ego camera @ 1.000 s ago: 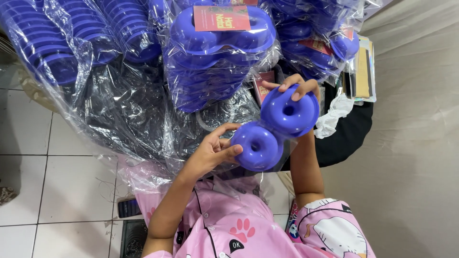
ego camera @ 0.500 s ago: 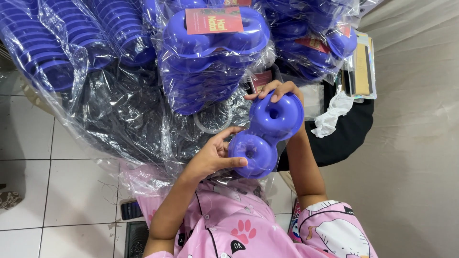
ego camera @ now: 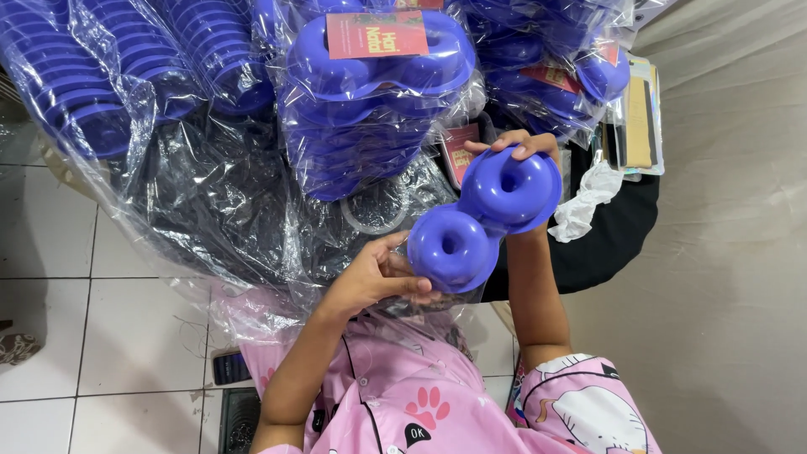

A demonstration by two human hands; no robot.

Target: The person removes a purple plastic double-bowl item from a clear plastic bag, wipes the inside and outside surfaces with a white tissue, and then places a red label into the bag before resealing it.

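Head view: a blue double-ring plastic mould (ego camera: 483, 220), shaped like two joined doughnuts with a hole in each, is held up between both hands in front of the chest. The left hand (ego camera: 374, 277) is closed on the lower ring, thumb across its rim and fingers curled behind; the right hand (ego camera: 514, 145) is closed over the top edge of the upper ring, fingertips hooked over the far side.

The piece is judged light and fairly stiff, with a smooth glossy surface that may be slippery; the rims and the narrow waist between the rings are judged the surest places to be gripped.

Just beyond the hands, stacks of the same moulds (ego camera: 370, 92) are wrapped in clear plastic bags (ego camera: 210, 193). To the right of the right hand, a crumpled white cloth (ego camera: 593, 197) lies on something dark.
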